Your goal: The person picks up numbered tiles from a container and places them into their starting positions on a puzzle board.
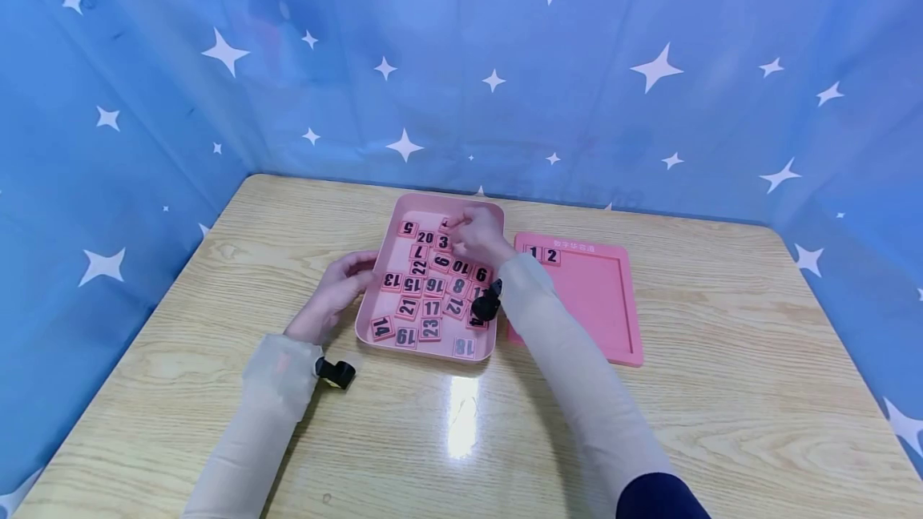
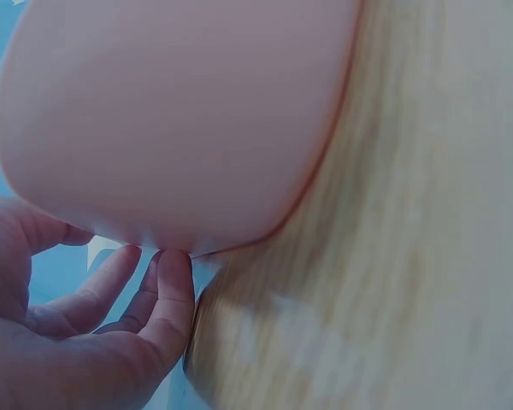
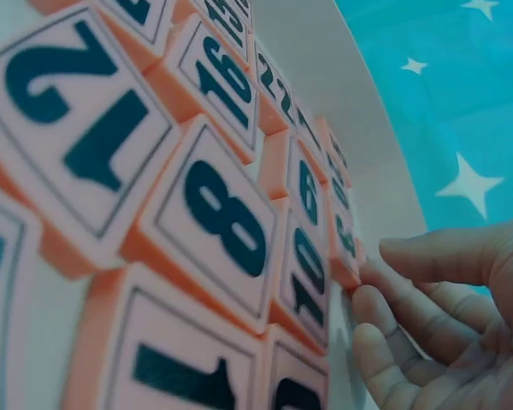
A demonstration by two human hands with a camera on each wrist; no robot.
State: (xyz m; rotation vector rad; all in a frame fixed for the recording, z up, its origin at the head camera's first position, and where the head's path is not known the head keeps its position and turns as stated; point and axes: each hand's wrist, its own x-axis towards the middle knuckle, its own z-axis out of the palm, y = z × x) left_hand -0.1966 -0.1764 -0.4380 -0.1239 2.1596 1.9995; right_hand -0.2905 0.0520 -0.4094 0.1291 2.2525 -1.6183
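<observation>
Number tiles [image 1: 434,287] lie loosely scattered, some touching, in the tray [image 1: 447,203] at the middle of the table [image 1: 750,343]. They are thick squares with orange-pink sides, pale faces, thin printed borders and bold dark numerals, several turned sideways or upside down. The right hand [image 1: 477,235] reaches into the tray's far right part, fingers bent and thumb close to the index finger, beside tile 3 [image 1: 443,242]; whether a tile is pinched between them, I cannot tell. The left hand [image 1: 339,288] is at the tray's left side, thumb and fingers spread apart and gently bent, fingertips touching the outside of the wall. The tray is smooth, pale pink and rectangular with rounded corners. Just to its right lies the board [image 1: 587,303], a deeper pink with a raised rim; tile 1 [image 1: 534,254] and tile 2 [image 1: 551,256] sit side by side at its far left corner. Whitish sleeves [image 1: 587,375] cover both forearms. The table has a glossy wood grain, and beyond it hangs a creased blue curtain [image 1: 526,118] with white four-pointed stars.
</observation>
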